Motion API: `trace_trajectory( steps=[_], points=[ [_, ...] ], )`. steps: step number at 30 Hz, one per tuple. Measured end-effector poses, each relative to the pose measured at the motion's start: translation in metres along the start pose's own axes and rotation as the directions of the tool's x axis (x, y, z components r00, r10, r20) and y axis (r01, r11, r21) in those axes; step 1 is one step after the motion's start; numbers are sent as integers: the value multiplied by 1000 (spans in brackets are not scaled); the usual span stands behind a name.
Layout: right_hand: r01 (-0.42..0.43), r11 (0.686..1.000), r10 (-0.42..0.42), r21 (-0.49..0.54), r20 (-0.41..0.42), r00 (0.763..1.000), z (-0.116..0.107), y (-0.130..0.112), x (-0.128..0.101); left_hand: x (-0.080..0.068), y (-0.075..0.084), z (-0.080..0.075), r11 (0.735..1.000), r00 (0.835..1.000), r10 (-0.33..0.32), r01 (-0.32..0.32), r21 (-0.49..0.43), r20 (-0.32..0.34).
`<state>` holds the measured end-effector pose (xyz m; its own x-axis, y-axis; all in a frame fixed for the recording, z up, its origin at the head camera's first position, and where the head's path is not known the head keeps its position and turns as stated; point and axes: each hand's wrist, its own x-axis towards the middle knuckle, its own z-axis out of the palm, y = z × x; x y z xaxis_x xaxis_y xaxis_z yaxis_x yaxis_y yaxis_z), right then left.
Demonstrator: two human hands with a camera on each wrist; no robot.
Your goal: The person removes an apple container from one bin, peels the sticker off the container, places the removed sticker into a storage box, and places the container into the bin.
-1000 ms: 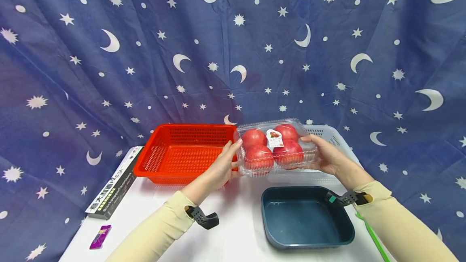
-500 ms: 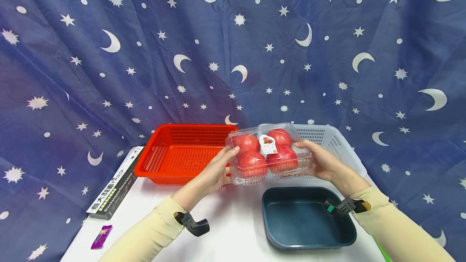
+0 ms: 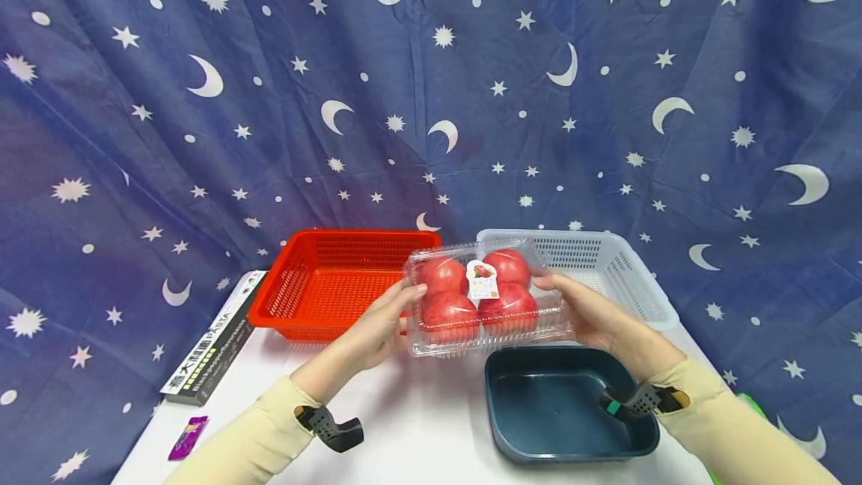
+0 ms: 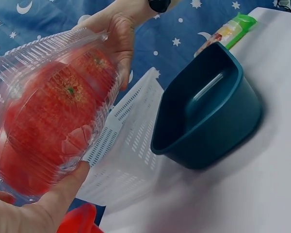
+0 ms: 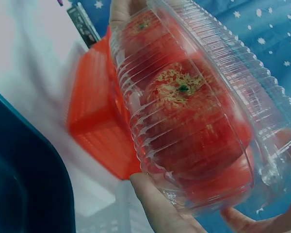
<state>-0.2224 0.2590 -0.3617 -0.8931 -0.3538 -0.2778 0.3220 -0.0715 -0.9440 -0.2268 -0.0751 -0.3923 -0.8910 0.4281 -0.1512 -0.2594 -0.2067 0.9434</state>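
Note:
A clear plastic clamshell box (image 3: 483, 311) of several red apples (image 3: 450, 314) is held up in the air, slightly tilted, between two hands. The left hand (image 3: 374, 331) grips its left end, thumb along the near-top edge. At the opposite end the right hand (image 3: 599, 314) holds on, its thumb over the lid. A white label (image 3: 482, 281) with a fruit picture is stuck on top of the lid. In the left wrist view, ribbed plastic covers the apples (image 4: 63, 104), and their stem ends show. Fingers under the box are partly hidden in the head view.
Behind the box stand a red basket (image 3: 337, 294) and a white basket (image 3: 629, 275). A dark blue tub (image 3: 562, 414) sits in front at right. On the left lie a black-and-white pasta box (image 3: 214, 343) and a purple packet (image 3: 188, 438). A green packet (image 4: 228, 33) lies beyond the tub.
Both hands have brought the apple box left and lower, closer to the person. More of the white basket shows behind it now.

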Motion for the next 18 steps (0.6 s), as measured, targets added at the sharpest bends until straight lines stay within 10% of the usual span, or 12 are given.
trace_trajectory(
  steps=[18],
  points=[
    [-54,998,52,12,131,990,37,17,-11,-43,0,-30,999,998,-35,33,35,43]
  ],
)
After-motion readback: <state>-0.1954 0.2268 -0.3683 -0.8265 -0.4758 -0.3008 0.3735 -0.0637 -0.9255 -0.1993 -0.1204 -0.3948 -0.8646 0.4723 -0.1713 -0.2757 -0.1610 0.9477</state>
